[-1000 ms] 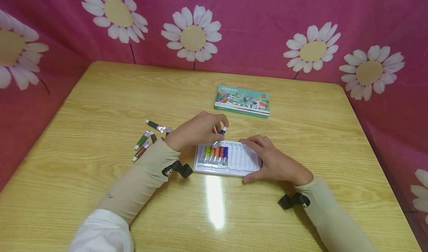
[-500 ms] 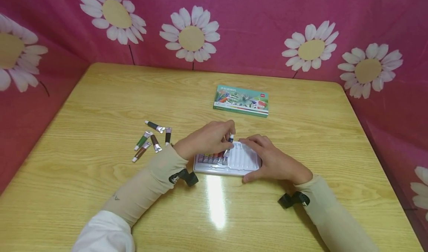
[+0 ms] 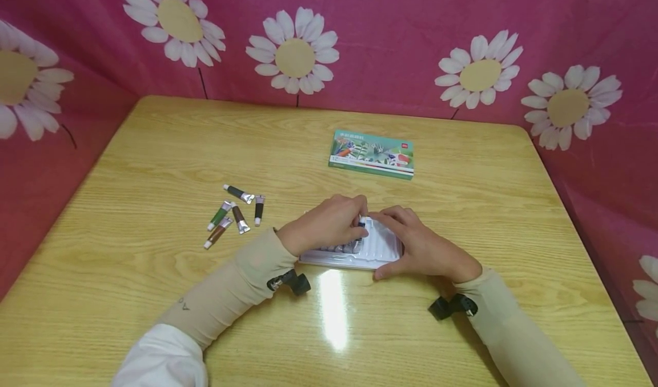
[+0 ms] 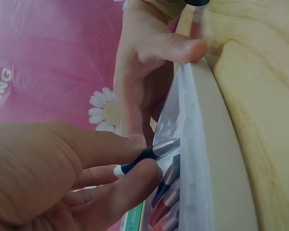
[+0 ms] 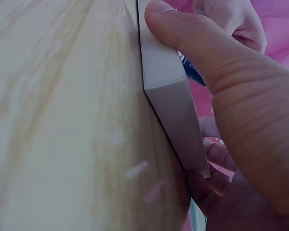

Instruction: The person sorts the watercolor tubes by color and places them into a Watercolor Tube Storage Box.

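Observation:
My left hand [image 3: 329, 222] pinches a dark blue paint tube [image 4: 145, 158] between thumb and finger over the white plastic tray [image 3: 336, 260]. In the left wrist view, the tube's white cap points away from the tray and its silver end touches the inside. A row of tubes [image 4: 169, 185] lies beside it, mostly covered by that hand in the head view. Around the tray's right end my right hand [image 3: 424, 247] holds on, thumb at the near edge and fingers at the far edge. The right wrist view shows the tray's outer wall [image 5: 176, 113] between thumb and fingers.
Several loose paint tubes lie to the left on the wooden table [image 3: 154, 176], among them a green tube [image 3: 219, 216] and a brown tube [image 3: 218, 233]. Behind the tray rests a green illustrated box [image 3: 371, 154]. A pink flowered cloth [image 3: 380, 44] surrounds the table's back and sides.
My left hand has moved right and toward me with the blue tube, from above the filled row down into the tray beside it. The right hand stays on the tray.

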`<move>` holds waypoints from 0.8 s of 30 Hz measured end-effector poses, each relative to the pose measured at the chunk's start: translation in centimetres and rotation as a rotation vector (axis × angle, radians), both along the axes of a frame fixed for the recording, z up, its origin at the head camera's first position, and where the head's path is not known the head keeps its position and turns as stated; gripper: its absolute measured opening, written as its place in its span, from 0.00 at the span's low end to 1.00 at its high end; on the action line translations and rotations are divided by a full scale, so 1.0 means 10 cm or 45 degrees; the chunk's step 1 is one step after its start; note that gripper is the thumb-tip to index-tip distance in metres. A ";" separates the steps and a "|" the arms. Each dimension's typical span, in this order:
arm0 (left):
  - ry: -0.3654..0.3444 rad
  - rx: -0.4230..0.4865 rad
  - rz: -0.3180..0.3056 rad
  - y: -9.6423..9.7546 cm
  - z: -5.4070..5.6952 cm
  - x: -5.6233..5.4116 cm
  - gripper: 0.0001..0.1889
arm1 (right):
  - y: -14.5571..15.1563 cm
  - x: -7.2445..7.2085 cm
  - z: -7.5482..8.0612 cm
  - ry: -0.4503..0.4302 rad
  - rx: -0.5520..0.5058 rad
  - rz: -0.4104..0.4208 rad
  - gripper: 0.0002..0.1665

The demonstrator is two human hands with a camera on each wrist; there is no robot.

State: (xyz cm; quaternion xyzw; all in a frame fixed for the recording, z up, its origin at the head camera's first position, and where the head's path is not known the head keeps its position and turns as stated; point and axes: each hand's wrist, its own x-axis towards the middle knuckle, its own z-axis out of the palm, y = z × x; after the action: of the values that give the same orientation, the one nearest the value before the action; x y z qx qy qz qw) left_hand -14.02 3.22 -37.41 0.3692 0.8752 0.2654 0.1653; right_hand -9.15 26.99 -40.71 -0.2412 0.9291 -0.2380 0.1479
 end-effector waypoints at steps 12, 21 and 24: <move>0.094 -0.173 0.029 0.02 0.01 0.02 0.13 | 0.00 0.00 0.00 0.000 0.004 0.002 0.70; 0.142 -0.162 0.018 0.03 -0.03 0.02 0.10 | -0.01 0.00 0.00 -0.011 0.005 -0.005 0.69; 0.159 -0.157 0.019 0.03 -0.05 0.02 0.10 | -0.01 0.00 0.00 -0.011 0.003 -0.002 0.69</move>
State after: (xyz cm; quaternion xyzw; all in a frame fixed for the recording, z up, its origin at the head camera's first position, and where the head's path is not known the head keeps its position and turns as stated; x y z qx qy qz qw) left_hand -13.78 3.47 -37.89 0.3677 0.9011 0.1888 0.1308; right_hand -9.19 26.92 -40.67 -0.2392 0.9290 -0.2381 0.1520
